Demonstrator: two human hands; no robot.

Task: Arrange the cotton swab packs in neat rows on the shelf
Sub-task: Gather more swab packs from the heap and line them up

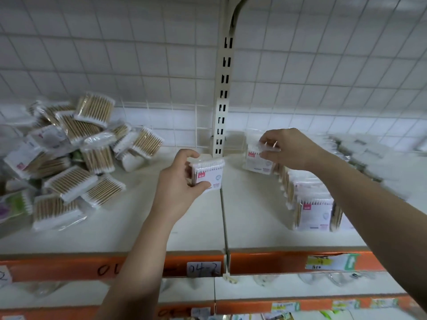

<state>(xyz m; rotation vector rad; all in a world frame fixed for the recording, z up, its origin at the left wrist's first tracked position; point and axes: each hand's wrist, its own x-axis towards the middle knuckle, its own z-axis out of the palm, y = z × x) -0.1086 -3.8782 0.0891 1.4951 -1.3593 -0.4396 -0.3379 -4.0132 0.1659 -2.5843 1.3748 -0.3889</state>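
Two packs were in hand at the moment of inspection. The left hand (pixel 178 181) gripped the left pack (pixel 208 175), thumb under its lower edge and fingers curled over its top. That pack was upright with its printed face towards the viewer. It was over the seam between the two boards of the shelf (pixel 249 215), just in front of the foot of the post (pixel 223 100). Contact with the shelf could not be confirmed.

The right hand (pixel 288 148) pinched the right pack (pixel 256 158) by its top edge, at the far end of the row (pixel 309 199) on the right board. This pack also faced the viewer; whether it rested on the shelf could not be told.

The row ran from far to near, its packs standing upright and close together. A heap (pixel 76 153) of loose packs lay on the left board, well apart from both hands, its packs at all angles with their wooden sticks showing.

More stock (pixel 360 151) lay at the far right, too blurred to identify. An orange rail (pixel 265 262) ran along the shelf's near edge, bearing a handwritten tag (pixel 203 269) reading "04-2".
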